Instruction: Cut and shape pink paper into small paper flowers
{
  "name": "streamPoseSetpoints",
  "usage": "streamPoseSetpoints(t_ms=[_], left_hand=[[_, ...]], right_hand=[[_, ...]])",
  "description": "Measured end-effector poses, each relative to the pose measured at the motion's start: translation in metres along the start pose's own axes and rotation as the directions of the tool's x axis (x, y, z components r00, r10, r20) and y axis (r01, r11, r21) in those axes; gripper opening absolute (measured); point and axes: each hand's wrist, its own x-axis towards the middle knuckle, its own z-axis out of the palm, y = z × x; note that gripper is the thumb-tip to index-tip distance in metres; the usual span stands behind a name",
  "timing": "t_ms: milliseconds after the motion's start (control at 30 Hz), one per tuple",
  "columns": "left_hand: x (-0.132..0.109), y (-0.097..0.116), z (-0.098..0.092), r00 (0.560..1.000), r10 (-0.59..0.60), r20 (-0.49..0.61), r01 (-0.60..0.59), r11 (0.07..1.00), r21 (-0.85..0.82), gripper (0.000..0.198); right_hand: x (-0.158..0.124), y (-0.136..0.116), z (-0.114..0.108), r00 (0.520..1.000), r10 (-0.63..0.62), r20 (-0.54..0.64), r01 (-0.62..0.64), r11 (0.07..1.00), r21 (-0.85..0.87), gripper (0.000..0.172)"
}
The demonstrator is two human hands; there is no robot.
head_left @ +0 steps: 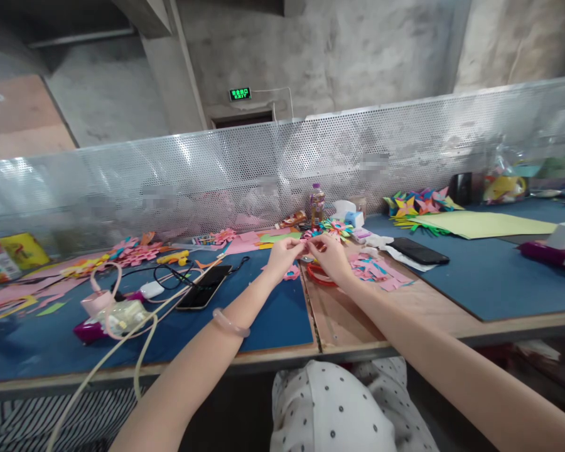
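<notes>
My left hand [286,253] and my right hand [328,252] meet above the table, thumbs and fingers pinched together. Whatever is between the fingertips is small, maybe a scrap of pink paper, and too hidden to make out. Just under my left hand lies a pink paper flower [292,272]. A red ring-shaped object [319,274] rests below my right hand, beside loose pink and blue paper strips [373,269]. Behind the fingers sits a cluster of colourful paper flowers [335,228].
Left of my arms are a phone [207,287], tangled cables and a glue gun-like purple item [91,331]. A black phone [420,250], a bottle [316,206] and yellow-green sheets [484,223] lie right and behind. A perforated metal screen [245,169] bounds the table's back.
</notes>
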Motion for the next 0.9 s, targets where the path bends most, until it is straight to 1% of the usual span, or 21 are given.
streamPoseSetpoints(t_ms=[133, 267, 333, 433, 533, 633, 700, 800, 900], left_hand=[[-0.0004, -0.0002, 0.0020, 0.998, -0.061, -0.020, 0.061, 0.998, -0.035, 0.017], [0.0003, -0.0027, 0.0009, 0.995, -0.098, -0.022, 0.096, 0.992, -0.082, 0.017], [0.0012, -0.0043, -0.0007, 0.996, -0.087, -0.014, 0.085, 0.991, -0.105, 0.018], [0.0029, -0.0060, -0.0024, 0.998, -0.066, 0.009, 0.066, 0.988, -0.142, 0.021], [0.0034, -0.0062, -0.0025, 0.999, -0.049, 0.009, 0.050, 0.988, -0.148, 0.022], [0.0020, -0.0048, -0.0015, 1.000, -0.024, 0.009, 0.026, 0.988, -0.150, 0.023], [0.0006, -0.0032, -0.0006, 1.000, -0.001, 0.021, 0.004, 0.989, -0.150, 0.024], [-0.0010, -0.0005, 0.0008, 0.999, 0.033, 0.031, -0.027, 0.987, -0.160, 0.023], [-0.0016, 0.0011, 0.0020, 0.999, 0.038, 0.015, -0.035, 0.987, -0.159, 0.021]], right_hand=[[-0.0017, -0.0012, -0.0018, 0.992, -0.127, -0.007, 0.124, 0.980, -0.157, 0.015], [-0.0037, -0.0014, -0.0035, 0.959, -0.284, 0.024, 0.277, 0.908, -0.315, 0.017], [-0.0046, -0.0016, -0.0038, 0.946, -0.321, 0.050, 0.316, 0.873, -0.372, 0.020], [-0.0059, -0.0029, -0.0041, 0.938, -0.339, 0.072, 0.336, 0.841, -0.424, 0.024], [-0.0068, -0.0045, -0.0036, 0.938, -0.341, 0.064, 0.334, 0.840, -0.427, 0.025], [-0.0066, -0.0051, -0.0017, 0.946, -0.322, 0.029, 0.309, 0.873, -0.377, 0.023], [-0.0057, -0.0051, -0.0003, 0.960, -0.277, -0.032, 0.252, 0.913, -0.320, 0.021], [-0.0037, -0.0055, -0.0001, 0.979, -0.168, -0.119, 0.140, 0.967, -0.212, 0.017], [-0.0020, -0.0062, -0.0018, 0.987, -0.112, -0.119, 0.097, 0.987, -0.125, 0.016]])
